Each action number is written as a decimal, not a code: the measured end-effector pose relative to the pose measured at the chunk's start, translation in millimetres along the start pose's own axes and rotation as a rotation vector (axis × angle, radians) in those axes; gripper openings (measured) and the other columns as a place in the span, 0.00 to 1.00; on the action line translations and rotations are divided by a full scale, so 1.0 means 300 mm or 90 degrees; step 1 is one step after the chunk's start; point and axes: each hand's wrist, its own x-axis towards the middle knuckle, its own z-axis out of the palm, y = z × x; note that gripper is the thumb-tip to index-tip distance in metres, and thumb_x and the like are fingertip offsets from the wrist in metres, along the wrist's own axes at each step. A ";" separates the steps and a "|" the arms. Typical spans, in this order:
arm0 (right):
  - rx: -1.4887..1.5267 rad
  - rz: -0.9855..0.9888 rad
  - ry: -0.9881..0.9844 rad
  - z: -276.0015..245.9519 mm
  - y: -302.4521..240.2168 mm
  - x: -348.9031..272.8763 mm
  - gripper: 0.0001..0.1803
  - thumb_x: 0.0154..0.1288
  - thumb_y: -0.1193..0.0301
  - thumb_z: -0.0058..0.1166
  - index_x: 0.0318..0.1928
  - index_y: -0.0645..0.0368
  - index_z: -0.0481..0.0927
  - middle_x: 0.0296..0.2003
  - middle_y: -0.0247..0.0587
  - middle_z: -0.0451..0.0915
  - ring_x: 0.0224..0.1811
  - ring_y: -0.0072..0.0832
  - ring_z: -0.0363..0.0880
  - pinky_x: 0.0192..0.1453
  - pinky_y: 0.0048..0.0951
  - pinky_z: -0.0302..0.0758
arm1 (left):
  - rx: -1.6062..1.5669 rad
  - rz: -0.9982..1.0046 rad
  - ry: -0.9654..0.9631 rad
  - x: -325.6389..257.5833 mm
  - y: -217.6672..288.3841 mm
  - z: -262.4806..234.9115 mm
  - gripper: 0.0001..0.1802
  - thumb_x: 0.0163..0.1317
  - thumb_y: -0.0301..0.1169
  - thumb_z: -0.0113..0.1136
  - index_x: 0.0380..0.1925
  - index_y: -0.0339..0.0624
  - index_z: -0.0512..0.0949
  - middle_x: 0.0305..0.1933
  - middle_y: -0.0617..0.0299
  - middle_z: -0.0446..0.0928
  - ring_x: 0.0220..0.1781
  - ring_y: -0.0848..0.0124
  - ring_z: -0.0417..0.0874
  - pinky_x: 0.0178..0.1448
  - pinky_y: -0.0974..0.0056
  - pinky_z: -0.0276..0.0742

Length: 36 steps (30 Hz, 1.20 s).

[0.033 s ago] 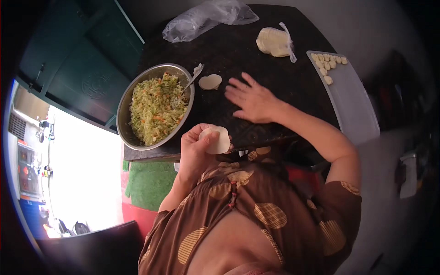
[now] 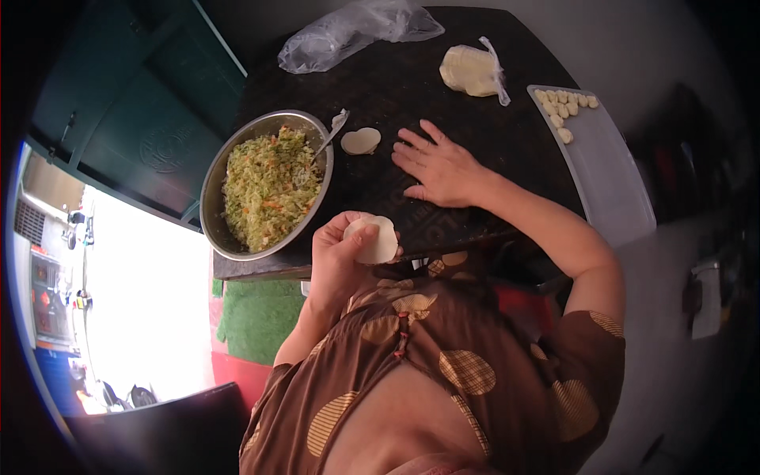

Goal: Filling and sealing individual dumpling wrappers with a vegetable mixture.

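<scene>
Evidently nothing has shifted: the left hand [image 2: 336,257] cups a round dough wrapper [image 2: 372,240] near the filling bowl [image 2: 215,186], while the right hand [image 2: 439,168] lies flat and empty on the tabletop [image 2: 396,87] beside another wrapper [image 2: 361,141].

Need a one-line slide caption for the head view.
Left hand holds a round dough wrapper beside a metal bowl of shredded vegetable filling; right hand rests flat on the dark table.

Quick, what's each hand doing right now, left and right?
Left hand: closed around a round dough wrapper.
Right hand: open, flat on the dark table, holding nothing.
</scene>
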 end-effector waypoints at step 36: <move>0.202 0.204 0.105 0.118 0.075 0.110 0.24 0.65 0.63 0.51 0.58 0.64 0.71 0.61 0.56 0.66 0.66 0.48 0.61 0.70 0.42 0.59 | 0.016 0.039 -0.035 0.158 -0.061 -0.061 0.14 0.61 0.32 0.59 0.40 0.32 0.72 0.34 0.50 0.80 0.31 0.60 0.84 0.37 0.60 0.82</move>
